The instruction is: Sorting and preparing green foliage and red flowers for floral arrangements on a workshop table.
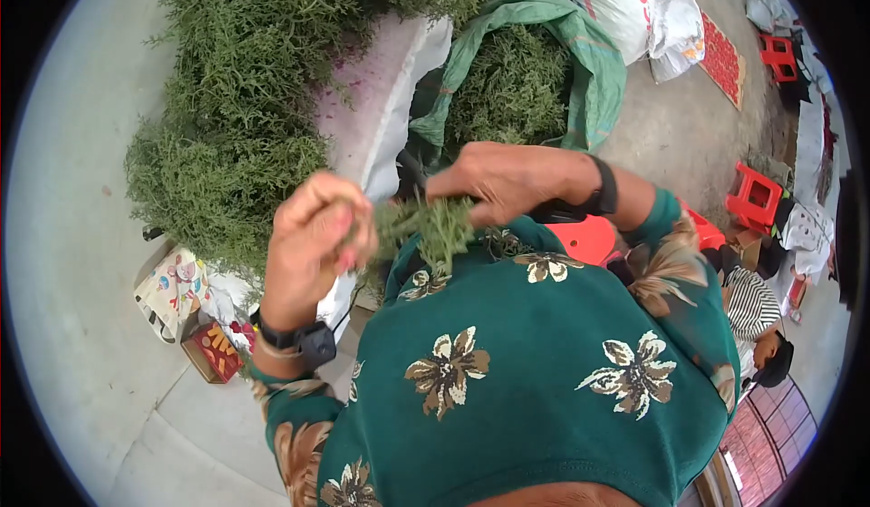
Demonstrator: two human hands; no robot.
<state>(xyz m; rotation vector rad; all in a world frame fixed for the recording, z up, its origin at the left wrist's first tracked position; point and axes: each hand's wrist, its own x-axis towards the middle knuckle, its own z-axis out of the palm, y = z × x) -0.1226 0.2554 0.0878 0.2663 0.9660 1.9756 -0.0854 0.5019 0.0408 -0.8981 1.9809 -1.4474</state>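
Observation:
My left hand (323, 225) is curled around one end of a small bunch of green sprigs (442, 228), its fingers blurred. At the bunch's other side, my right hand (503, 181) grips it between thumb and fingers, knuckles up. The sprigs lie just in front of my green flowered top. Beyond my left hand, a large heap of green cuttings (231, 99) covers a pale, pink-stained sheet (367, 85). An open green woven sack (605, 65), holding more cuttings (510, 92), stands just beyond my right hand.
Filled white sacks (612, 4) stand beyond the green one. Red stools (754, 198) and red material on mats (720, 58) are at the right. A person in a dark cap (775, 361) is at far right. A printed bag (173, 286) and red box (214, 351) sit at lower left.

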